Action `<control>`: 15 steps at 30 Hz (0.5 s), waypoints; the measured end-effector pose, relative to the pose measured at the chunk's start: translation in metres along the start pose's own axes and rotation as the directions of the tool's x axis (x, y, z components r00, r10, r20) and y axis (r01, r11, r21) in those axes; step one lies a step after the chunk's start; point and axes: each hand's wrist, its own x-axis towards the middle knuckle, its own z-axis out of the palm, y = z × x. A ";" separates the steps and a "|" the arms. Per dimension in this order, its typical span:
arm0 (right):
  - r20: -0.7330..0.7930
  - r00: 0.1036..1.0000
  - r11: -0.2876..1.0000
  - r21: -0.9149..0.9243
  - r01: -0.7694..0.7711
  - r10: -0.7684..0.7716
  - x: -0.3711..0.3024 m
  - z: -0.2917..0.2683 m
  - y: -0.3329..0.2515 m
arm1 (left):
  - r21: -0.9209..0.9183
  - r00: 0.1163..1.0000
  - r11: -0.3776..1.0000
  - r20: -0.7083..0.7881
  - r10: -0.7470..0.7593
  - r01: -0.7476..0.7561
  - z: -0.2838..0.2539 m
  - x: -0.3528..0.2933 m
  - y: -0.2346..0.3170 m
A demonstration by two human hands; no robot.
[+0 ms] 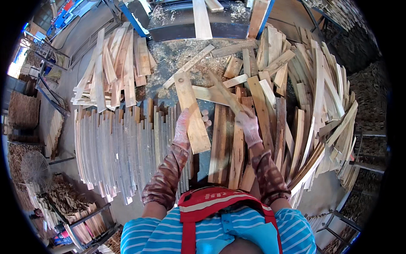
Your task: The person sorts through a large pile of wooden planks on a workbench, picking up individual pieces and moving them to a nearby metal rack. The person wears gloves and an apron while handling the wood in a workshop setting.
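My left hand (182, 128), in a pale glove, is closed round a flat wooden board (192, 112). The board has a toothed, finger-jointed near end and a dark knot close to its far end. To the right, my gloved right hand (248, 125) grips a narrower wooden slat (224, 92), blurred by motion and slanting away to the upper left. Beneath the right hand lie loose brown boards (236, 148). Left of my left forearm, many slats (122, 148) stand packed side by side in a row.
A heap of boards (313, 84) spreads along the right side. Another pile (122, 63) lies at the far left. Sawdust and shavings (186, 53) cover the far tabletop. Beyond it stands a blue-framed machine (198, 29) with a board on its bed. A round fan (36, 169) is at the left.
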 end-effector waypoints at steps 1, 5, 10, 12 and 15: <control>0.049 0.998 0.978 0.204 -0.040 0.031 -0.015 -0.002 -0.001 | -0.006 1.000 1.000 0.012 -0.004 0.004 -0.003 0.001 -0.001; 0.288 0.958 0.797 0.580 -0.166 -0.010 -0.072 0.010 -0.027 | 0.060 0.999 0.998 -0.028 0.016 -0.015 -0.012 -0.004 -0.001; 0.189 0.979 0.789 0.590 -0.170 0.069 -0.099 0.008 -0.031 | 0.248 0.897 0.944 -0.332 0.292 -0.216 -0.007 -0.029 0.004; 0.200 0.979 0.782 0.604 -0.155 0.040 -0.103 0.008 -0.031 | 0.289 0.912 0.914 -0.212 0.351 -0.285 -0.033 -0.043 0.002; 0.212 0.965 0.945 0.316 0.080 -0.152 -0.107 0.006 -0.029 | 0.374 0.945 0.917 -0.227 0.235 -0.139 -0.073 -0.064 0.025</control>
